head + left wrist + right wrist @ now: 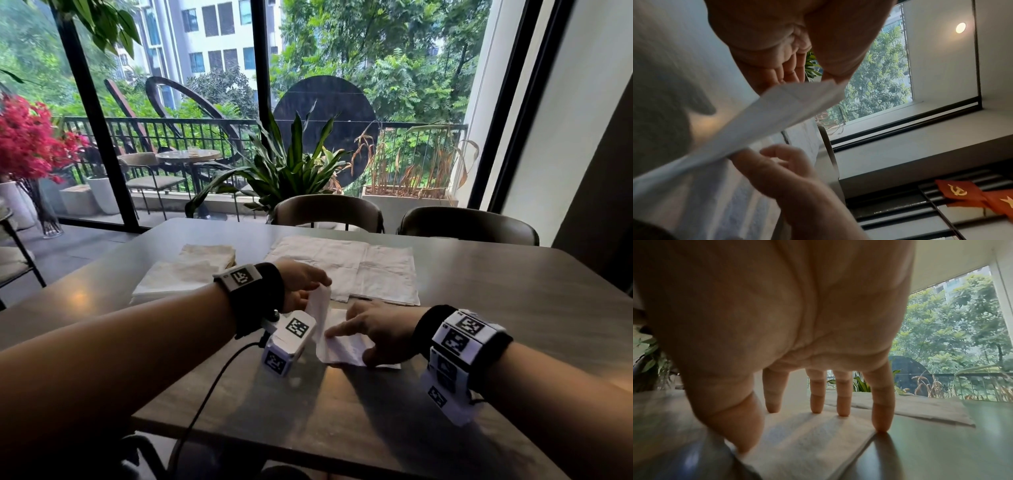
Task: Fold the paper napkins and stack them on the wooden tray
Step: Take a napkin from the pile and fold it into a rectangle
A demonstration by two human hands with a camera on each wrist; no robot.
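Observation:
A white paper napkin (342, 349) lies on the dark table in front of me, half folded. My left hand (320, 289) pinches its left flap between thumb and fingers and holds it raised above the table; the left wrist view shows the pinched corner (830, 81). My right hand (349, 344) presses the flat part down with straight, spread fingers (842, 408), thumb on the near edge. A stack of folded napkins (178, 277) sits to the left, with a thin brown edge of the tray (232, 263) showing beneath it. Unfolded napkins (363, 270) lie spread behind my hands.
The table (496, 308) is dark grey, with bare surface to the right and near me. Two dark chairs (329, 212) stand at its far side before a window. A cable (205, 387) runs from my left wrist off the near edge.

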